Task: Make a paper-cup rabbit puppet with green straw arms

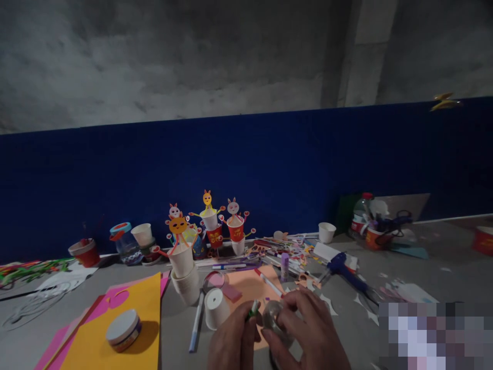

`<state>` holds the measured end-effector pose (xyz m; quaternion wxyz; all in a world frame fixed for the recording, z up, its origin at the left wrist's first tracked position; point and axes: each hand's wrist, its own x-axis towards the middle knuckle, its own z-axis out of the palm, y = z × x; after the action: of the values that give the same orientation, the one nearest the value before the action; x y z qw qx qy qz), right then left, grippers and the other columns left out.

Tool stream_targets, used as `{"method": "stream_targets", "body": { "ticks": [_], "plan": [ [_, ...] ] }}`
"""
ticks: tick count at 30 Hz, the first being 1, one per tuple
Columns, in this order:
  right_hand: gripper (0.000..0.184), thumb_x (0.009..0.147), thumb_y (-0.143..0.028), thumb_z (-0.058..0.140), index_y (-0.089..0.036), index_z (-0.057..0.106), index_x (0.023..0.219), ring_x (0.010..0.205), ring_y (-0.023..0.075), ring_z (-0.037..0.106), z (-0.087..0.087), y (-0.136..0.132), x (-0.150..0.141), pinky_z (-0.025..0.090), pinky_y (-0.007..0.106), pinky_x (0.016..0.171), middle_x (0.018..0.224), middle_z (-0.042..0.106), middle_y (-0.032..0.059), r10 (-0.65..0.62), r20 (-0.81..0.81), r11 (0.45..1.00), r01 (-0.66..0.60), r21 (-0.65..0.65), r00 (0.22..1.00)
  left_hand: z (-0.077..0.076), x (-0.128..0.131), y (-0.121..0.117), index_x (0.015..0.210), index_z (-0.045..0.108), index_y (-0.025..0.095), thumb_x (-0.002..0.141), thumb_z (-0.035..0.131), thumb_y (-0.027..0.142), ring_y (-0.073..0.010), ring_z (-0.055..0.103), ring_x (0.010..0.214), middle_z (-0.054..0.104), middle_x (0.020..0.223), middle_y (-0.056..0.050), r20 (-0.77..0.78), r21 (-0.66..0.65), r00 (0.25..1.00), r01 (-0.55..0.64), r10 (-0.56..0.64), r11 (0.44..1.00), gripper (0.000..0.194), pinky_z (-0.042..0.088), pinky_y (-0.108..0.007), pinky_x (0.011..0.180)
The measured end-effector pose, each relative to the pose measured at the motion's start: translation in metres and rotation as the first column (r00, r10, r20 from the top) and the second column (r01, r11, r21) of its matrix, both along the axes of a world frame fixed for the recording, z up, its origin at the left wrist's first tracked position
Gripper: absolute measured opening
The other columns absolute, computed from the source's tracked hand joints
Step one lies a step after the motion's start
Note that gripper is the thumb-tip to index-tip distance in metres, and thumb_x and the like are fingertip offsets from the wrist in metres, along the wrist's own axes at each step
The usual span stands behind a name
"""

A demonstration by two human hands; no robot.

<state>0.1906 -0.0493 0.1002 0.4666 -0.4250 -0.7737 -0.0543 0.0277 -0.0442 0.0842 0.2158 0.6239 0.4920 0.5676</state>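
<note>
My left hand is closed, pinching a small green-and-white piece between thumb and fingertips. Beside it, my right hand has its fingers curled round a clear, round, see-through object, whose kind I cannot make out. Both hands are close together above a peach paper sheet. An upturned white paper cup stands just left of my left hand. Beyond my right hand lie a red-and-white marker and a purple glue stick.
Paper-cup figures with animal faces stand at the back left. A white-lidded jar sits on orange paper. A blue marker lies nearby. Right of centre are a blue hot glue gun and paper scraps. A blue partition borders the table.
</note>
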Motion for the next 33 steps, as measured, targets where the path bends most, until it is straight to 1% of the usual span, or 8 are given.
{"method": "stream_targets", "body": {
  "ticks": [2, 6, 11, 14, 20, 23, 28, 33],
  "plan": [
    [0.010, 0.084, -0.025, 0.068, -0.022, 0.058, 0.081, 0.084, 0.0247, 0.058, 0.000, 0.001, 0.002, 0.046, 0.044, 0.085, 0.086, 0.054, 0.0033, 0.005, 0.010, 1.000, -0.005, 0.007, 1.000, 0.005, 0.000, -0.002, 0.094, 0.077, 0.029, 0.088, 0.055, 0.060, -0.0216, 0.068, 0.057, 0.078, 0.070, -0.004, 0.044, -0.056, 0.998, 0.045, -0.043, 0.997, 0.038, 0.049, -0.029, 0.062],
    [0.016, 0.084, -0.026, 0.069, -0.023, 0.055, 0.076, 0.084, 0.0234, 0.059, 0.000, 0.002, 0.003, 0.043, 0.046, 0.094, 0.085, 0.054, 0.0017, -0.013, -0.020, 0.999, 0.014, 0.043, 1.000, 0.016, 0.004, -0.003, 0.094, 0.070, 0.027, 0.087, 0.061, 0.056, -0.0202, 0.067, 0.061, 0.074, 0.068, -0.001, 0.182, -0.101, 0.980, 0.095, -0.075, 0.990, 0.031, 0.050, -0.025, 0.063],
    [0.015, 0.084, -0.025, 0.068, -0.022, 0.055, 0.077, 0.082, 0.0235, 0.057, 0.004, 0.004, 0.002, 0.046, 0.041, 0.081, 0.083, 0.054, 0.0018, -0.008, 0.003, 1.000, 0.008, 0.017, 1.000, 0.028, 0.006, -0.003, 0.085, 0.069, 0.024, 0.081, 0.071, 0.053, -0.0193, 0.062, 0.071, 0.068, 0.073, 0.000, 0.354, -0.127, 0.925, 0.191, -0.135, 0.973, 0.029, 0.049, -0.024, 0.069],
    [0.017, 0.086, -0.025, 0.066, -0.022, 0.054, 0.076, 0.081, 0.0234, 0.056, 0.005, 0.006, 0.002, 0.046, 0.039, 0.077, 0.082, 0.054, 0.0018, -0.011, 0.006, 1.000, 0.011, 0.000, 1.000, 0.034, 0.003, -0.002, 0.078, 0.072, 0.022, 0.073, 0.080, 0.049, -0.0182, 0.060, 0.073, 0.065, 0.074, 0.001, 0.501, -0.165, 0.850, 0.277, -0.161, 0.947, 0.028, 0.049, -0.023, 0.070],
    [0.016, 0.086, -0.023, 0.065, -0.022, 0.053, 0.076, 0.080, 0.0229, 0.055, 0.003, 0.011, 0.002, 0.045, 0.038, 0.073, 0.081, 0.053, 0.0014, 0.016, -0.003, 1.000, -0.016, 0.007, 1.000, 0.028, -0.001, 0.005, 0.072, 0.071, 0.019, 0.063, 0.090, 0.039, -0.0127, 0.059, 0.061, 0.062, 0.065, 0.003, 0.767, -0.267, 0.621, 0.539, -0.162, 0.799, 0.029, 0.048, -0.022, 0.062],
    [0.014, 0.086, -0.022, 0.064, -0.022, 0.054, 0.077, 0.080, 0.0229, 0.055, 0.000, 0.012, 0.001, 0.044, 0.038, 0.074, 0.081, 0.053, 0.0013, 0.022, -0.001, 0.999, -0.022, 0.023, 1.000, 0.024, 0.000, 0.009, 0.073, 0.071, 0.019, 0.059, 0.092, 0.040, -0.0128, 0.059, 0.059, 0.066, 0.066, 0.001, 0.815, -0.263, 0.555, 0.608, -0.165, 0.749, 0.033, 0.049, -0.023, 0.059],
    [0.019, 0.082, -0.020, 0.067, -0.022, 0.050, 0.072, 0.079, 0.0217, 0.055, -0.002, 0.017, 0.003, 0.044, 0.036, 0.074, 0.079, 0.053, 0.0006, 0.007, -0.005, 0.999, -0.007, 0.039, 1.000, 0.020, -0.006, 0.012, 0.076, 0.073, 0.017, 0.061, 0.092, 0.033, -0.0129, 0.061, 0.065, 0.069, 0.071, -0.001, 0.761, -0.229, 0.588, 0.640, -0.275, 0.733, 0.029, 0.049, -0.022, 0.062],
    [0.019, 0.081, -0.020, 0.070, -0.021, 0.053, 0.073, 0.081, 0.0198, 0.058, -0.006, 0.024, 0.007, 0.046, 0.031, 0.072, 0.084, 0.057, -0.0001, 0.059, -0.030, 0.990, -0.062, -0.126, 0.998, 0.006, -0.012, 0.019, 0.078, 0.073, 0.017, 0.065, 0.090, 0.037, -0.0148, 0.063, 0.068, 0.069, 0.074, -0.001, 0.706, -0.272, 0.657, 0.595, -0.264, 0.756, 0.029, 0.052, -0.025, 0.064]
  ]
}}
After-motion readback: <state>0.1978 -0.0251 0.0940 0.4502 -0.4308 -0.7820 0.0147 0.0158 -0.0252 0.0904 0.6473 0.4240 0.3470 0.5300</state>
